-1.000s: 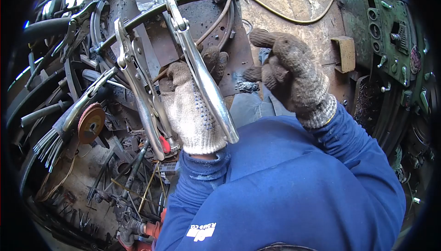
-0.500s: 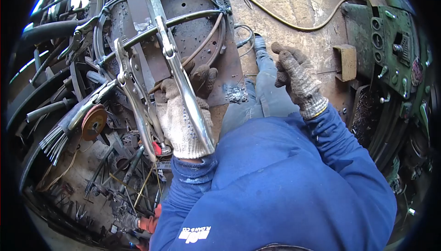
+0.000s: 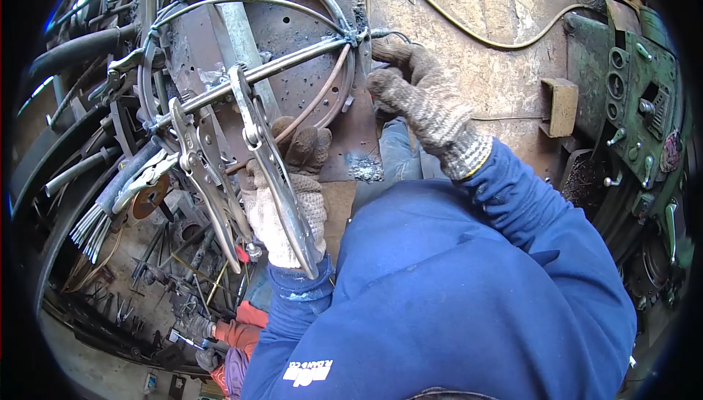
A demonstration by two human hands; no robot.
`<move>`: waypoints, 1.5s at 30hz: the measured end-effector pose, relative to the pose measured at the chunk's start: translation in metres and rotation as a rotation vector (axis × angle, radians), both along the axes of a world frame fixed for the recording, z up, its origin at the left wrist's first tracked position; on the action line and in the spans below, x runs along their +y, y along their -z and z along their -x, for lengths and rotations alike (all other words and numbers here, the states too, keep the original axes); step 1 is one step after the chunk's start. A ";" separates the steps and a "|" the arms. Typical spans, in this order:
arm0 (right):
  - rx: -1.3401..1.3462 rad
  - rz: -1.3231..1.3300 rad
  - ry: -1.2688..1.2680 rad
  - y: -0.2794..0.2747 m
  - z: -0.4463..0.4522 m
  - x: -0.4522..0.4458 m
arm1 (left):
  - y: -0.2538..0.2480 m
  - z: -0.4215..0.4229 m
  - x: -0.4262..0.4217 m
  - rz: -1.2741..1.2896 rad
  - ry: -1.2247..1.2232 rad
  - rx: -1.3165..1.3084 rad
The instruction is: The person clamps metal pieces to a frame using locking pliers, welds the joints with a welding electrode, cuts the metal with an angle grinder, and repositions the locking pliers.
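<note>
"Rod (image 3: pixel 338 80) first: which way does it lie from the fingers?"

"It starts by the fingertips of the left hand (image 3: pixel 311 198), at the near side of the metal ring (image 3: pixel 331 6). Its long axis curves away and rightward to the joint (image 3: pixel 354 37) at the ring's right side."

"So the left hand is nearer?"

"To its near end, yes. The right hand (image 3: pixel 432 100) is just outside the ring's right side, close to the joint."

"How do the fingers stand?"

"Bent, on both hands. Whether the left ones grip the rod I cannot tell; one of the locking pliers (image 3: pixel 253 125) runs across that hand. What the right ones hold, if anything, is hidden too."

"Edges?"

"A straight bar (image 3: pixel 300 58) slants across the ring to that same joint. Two pliers clamp it, handles reaching past the ring's near side."

"And room?"

"More on the ring's right, I judge: tan floor (image 3: pixel 476 26) crossed by a cable (image 3: pixel 469 39), then a green machine (image 3: pixel 633 118), well apart. Left of the ring, tubes crowd close."
</note>
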State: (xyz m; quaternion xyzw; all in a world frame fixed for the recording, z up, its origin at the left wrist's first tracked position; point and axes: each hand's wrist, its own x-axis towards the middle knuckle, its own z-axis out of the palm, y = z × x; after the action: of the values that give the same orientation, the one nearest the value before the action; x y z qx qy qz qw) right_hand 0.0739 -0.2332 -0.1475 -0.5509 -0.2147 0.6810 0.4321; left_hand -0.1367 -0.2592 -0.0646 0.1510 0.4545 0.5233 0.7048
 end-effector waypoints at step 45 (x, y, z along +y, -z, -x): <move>-0.167 0.039 -0.002 0.004 0.022 0.022 | 0.005 -0.001 -0.005 0.016 -0.087 -0.049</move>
State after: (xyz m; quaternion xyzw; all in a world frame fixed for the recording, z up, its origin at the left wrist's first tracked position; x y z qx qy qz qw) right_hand 0.0515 -0.2113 -0.1518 -0.6138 -0.2372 0.6371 0.4013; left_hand -0.1354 -0.2637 -0.0694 0.1126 0.4475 0.5531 0.6936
